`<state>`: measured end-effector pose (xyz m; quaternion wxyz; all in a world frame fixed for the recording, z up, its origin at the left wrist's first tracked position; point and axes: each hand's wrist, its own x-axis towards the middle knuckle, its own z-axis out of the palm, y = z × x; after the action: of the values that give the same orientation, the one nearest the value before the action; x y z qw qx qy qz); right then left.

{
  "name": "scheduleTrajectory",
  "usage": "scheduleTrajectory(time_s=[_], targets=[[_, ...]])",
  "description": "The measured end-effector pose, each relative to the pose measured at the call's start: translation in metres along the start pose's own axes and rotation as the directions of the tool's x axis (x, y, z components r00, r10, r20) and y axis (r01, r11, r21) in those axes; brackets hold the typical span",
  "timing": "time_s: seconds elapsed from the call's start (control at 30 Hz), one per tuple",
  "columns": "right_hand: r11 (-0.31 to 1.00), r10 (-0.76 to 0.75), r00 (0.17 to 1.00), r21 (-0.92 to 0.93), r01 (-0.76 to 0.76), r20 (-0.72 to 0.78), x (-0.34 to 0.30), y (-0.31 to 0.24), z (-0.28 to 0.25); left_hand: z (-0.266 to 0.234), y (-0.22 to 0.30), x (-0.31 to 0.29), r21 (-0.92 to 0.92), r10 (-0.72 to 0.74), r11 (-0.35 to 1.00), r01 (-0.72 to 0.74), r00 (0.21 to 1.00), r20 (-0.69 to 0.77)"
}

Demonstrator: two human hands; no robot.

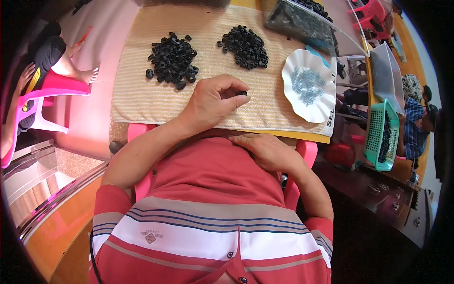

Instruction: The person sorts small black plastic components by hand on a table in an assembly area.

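Black ring: your left hand (215,99) pinches one small black rubber ring (243,93) between thumb and fingertips, at the centre of the frame, just above the cloth.
Left grip: fingers together, clamped on that ring; the forearm runs down toward the lower left.
Right hand: your right hand (267,150) lies flat against your red shirt (213,189), just below the near edge of the worktop (283,134). Its fingers are loosely curled, and you hold nothing that shows; whether the grip is apart or together I cannot tell.
Cloth: a beige striped towel (142,90) covers the worktop in the upper middle of the frame.
Left pile: a heap of black rubber pieces (172,60) sits on the towel, up and left of your left hand.
Right pile: a second heap of black rings (245,46) lies up and right of that hand, well apart from the first.
Plate: a white scalloped plate (295,97) at the right of the towel holds small grey metal bits (306,85).
Basket: a green plastic basket (376,132) stands at the right edge.
Others: another person's legs and a pink chair (47,90) show at the upper left.
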<state>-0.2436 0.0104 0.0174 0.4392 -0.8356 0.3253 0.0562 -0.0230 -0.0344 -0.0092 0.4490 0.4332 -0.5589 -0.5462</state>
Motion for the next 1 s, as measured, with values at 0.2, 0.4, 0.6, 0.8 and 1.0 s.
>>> scheduleTrajectory(time_s=[0.2, 0.4, 0.6, 0.8, 1.0], targets=[[0.998, -0.039, 0.999, -0.043, 0.040, 0.009, 0.000, 0.005, 0.002, -0.001, -0.002, 0.000, 0.094, 0.033, 0.995, -0.033, 0.999, -0.004], [0.999, -0.032, 0.999, -0.036, 0.033, 0.033, 0.001, 0.011, 0.005, 0.000, -0.003, 0.001, 0.108, 0.055, 0.993, -0.054, 0.998, -0.008], [0.997, 0.006, 1.000, 0.077, -0.006, -0.001, 0.000, 0.018, 0.012, -0.002, -0.001, -0.001, 0.128, 0.049, 0.991, -0.048, 0.999, -0.004], [0.995, 0.081, 0.992, 0.069, -0.074, -0.097, -0.015, 0.028, 0.023, -0.002, -0.001, -0.002, 0.107, 0.049, 0.993, -0.050, 0.999, 0.016], [0.997, 0.030, 0.951, 0.077, -0.006, -0.307, -0.035, 0.001, 0.011, -0.003, -0.001, -0.003, 0.073, 0.072, 0.995, -0.074, 0.997, 0.029]])
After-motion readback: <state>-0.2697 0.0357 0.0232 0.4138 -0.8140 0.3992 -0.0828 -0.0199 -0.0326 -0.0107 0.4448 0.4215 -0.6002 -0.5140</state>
